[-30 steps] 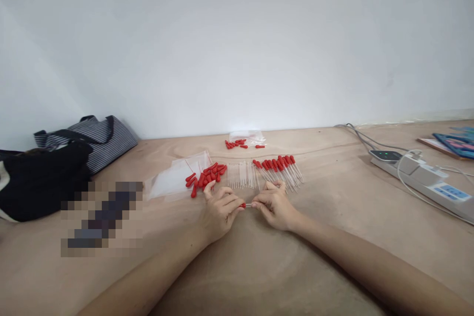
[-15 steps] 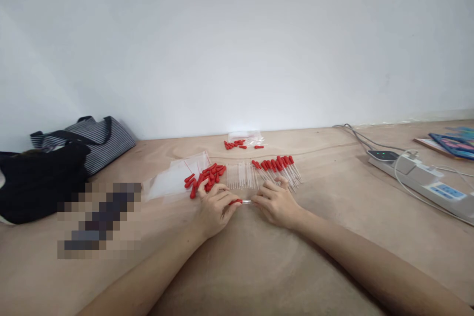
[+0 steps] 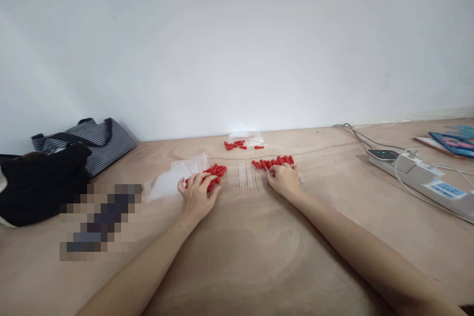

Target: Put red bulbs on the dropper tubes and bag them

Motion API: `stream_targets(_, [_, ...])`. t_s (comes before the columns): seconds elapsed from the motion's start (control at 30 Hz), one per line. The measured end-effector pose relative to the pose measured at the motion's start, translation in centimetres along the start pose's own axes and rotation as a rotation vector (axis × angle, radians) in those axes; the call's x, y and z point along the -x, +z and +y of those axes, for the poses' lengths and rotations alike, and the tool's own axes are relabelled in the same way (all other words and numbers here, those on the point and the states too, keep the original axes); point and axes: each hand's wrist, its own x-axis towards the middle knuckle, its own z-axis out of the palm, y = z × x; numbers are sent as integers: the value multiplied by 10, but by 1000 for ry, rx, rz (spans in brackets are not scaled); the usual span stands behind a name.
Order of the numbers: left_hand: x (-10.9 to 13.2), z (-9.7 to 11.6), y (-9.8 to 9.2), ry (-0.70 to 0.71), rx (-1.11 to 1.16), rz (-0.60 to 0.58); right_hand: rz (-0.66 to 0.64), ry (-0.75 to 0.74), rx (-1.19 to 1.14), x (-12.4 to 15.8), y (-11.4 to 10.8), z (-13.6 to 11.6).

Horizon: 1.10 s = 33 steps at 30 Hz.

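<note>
– Left hand?
– My left hand (image 3: 198, 197) is open, palm down, fingers spread over the near side of the red bulbs (image 3: 221, 170).

– Right?
– My right hand (image 3: 285, 182) is bent over the droppers (image 3: 283, 160), knuckles up, fingers curled in. My own hand blocks the view of the fingertips, so I can't tell whether I'm gripping one.

– How do the droppers lie?
– Side by side in a slanted row, red ends toward the wall, clear stems toward me, partly under my hand.

– Between the hands?
– Clear tubes (image 3: 240, 176), loose row, flat on the bench (image 3: 237, 256). Bulbs to the left of them, droppers to the right.

– Other stuff, quick?
– Zip bags (image 3: 163, 185), flat and overlapping, just left of the bulbs. Farther off, near the wall, a small group of far bulbs (image 3: 231, 145), one lying apart to the right, with a clear packet (image 3: 240, 135) behind.

– Edges?
– On my left, a striped bag (image 3: 118, 136) against the wall, a black bag (image 3: 48, 182) in front of it, then a pixelated patch (image 3: 103, 219) nearer me. On my right, a power strip (image 3: 440, 187) with plugs and cords, plus a black box (image 3: 383, 154) showing green lights at its far end.
</note>
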Motion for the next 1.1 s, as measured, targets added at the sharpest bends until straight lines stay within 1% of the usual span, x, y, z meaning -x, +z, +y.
stream_targets(0.1, [0,-3,3,-13,-37,-5,-11,30,32,0,0,-1])
stream_targets(0.17, [0,-4,4,-16,-48,-3,9,30,45,0,0,-2])
stream_targets(0.27, [0,-4,5,-18,-45,-4,59,-26,24,1,1,-5])
stream_targets(0.33, [0,-4,4,-23,-43,-14,70,-81,8,1,2,-8])
stream_targets(0.43, [0,-2,2,-51,-61,-47,36,-117,35,1,4,-15])
stream_targets(0.63, [-1,1,0,-115,-107,-109,-61,-46,136,-2,7,-26])
stream_targets(0.73, [-1,0,0,-117,-112,-107,-47,-23,128,-4,8,-29])
stream_targets(0.83, [-1,-1,1,-114,-109,-101,-35,-30,110,-4,8,-30])
stream_targets(1.1, [-3,-3,0,-126,-141,-90,-99,-19,146,-5,4,-32])
